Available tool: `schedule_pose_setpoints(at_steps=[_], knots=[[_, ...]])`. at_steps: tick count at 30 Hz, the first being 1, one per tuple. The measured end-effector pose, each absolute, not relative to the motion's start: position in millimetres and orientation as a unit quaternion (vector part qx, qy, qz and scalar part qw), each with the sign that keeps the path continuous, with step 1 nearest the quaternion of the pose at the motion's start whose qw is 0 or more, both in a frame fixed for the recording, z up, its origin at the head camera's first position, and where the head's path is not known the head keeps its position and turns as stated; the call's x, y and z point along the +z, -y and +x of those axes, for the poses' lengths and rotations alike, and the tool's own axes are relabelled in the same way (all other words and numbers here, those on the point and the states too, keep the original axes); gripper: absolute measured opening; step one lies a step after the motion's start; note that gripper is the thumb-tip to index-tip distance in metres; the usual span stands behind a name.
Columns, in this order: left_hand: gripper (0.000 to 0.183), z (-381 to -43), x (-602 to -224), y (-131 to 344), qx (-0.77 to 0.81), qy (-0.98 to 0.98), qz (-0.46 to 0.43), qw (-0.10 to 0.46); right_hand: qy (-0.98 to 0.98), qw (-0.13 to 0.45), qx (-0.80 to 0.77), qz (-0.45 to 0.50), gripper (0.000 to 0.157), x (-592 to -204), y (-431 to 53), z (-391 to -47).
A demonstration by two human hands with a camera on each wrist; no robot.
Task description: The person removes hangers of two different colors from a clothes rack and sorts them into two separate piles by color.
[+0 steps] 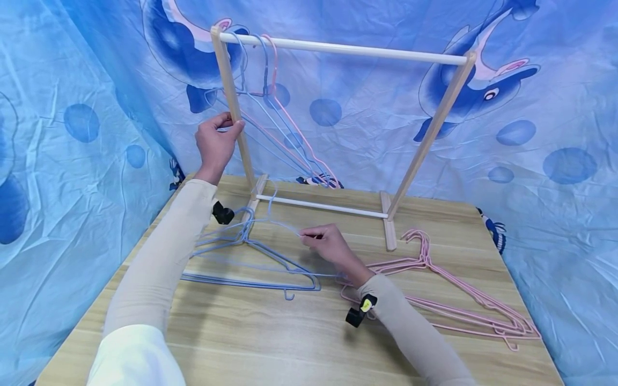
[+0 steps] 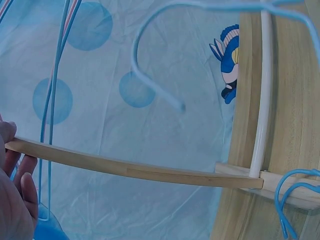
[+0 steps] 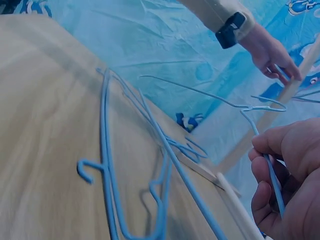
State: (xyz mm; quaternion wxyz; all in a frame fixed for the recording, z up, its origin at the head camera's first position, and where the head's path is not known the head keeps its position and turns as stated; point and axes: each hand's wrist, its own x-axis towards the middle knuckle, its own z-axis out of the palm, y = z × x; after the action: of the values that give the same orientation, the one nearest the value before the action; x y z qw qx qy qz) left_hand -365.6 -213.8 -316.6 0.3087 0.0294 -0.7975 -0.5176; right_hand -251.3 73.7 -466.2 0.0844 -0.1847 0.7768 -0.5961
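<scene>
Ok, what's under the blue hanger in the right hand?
More blue hangers, lying on the wood-grain tabletop. In the head view the beige left sleeve covers their left ends; overlap obscures their exact count.

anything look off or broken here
Nothing looks spilled or clearly damaged. Mildly untidy: the hung hangers bunch near the left end of the white top bar instead of spreading along it, and the pink hangers on the table lie stacked with their frames not quite lined up.
</scene>
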Motion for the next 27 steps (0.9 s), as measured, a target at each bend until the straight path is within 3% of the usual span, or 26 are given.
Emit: schedule_pose_setpoints(at_steps=[19,27], knots=[[0.033,-367.3,-316.5,214.7,-0.522,0.795,0.031,0.306,-0.740,0.112,-0.639,-0.176,0.017,-495.6,-6.4,-243.8],[0.033,-366.8,-317.1,215.2,-0.521,0.796,0.028,0.308,-0.786,0.054,-0.576,-0.217,0.017,-504.4,2.2,-247.5]])
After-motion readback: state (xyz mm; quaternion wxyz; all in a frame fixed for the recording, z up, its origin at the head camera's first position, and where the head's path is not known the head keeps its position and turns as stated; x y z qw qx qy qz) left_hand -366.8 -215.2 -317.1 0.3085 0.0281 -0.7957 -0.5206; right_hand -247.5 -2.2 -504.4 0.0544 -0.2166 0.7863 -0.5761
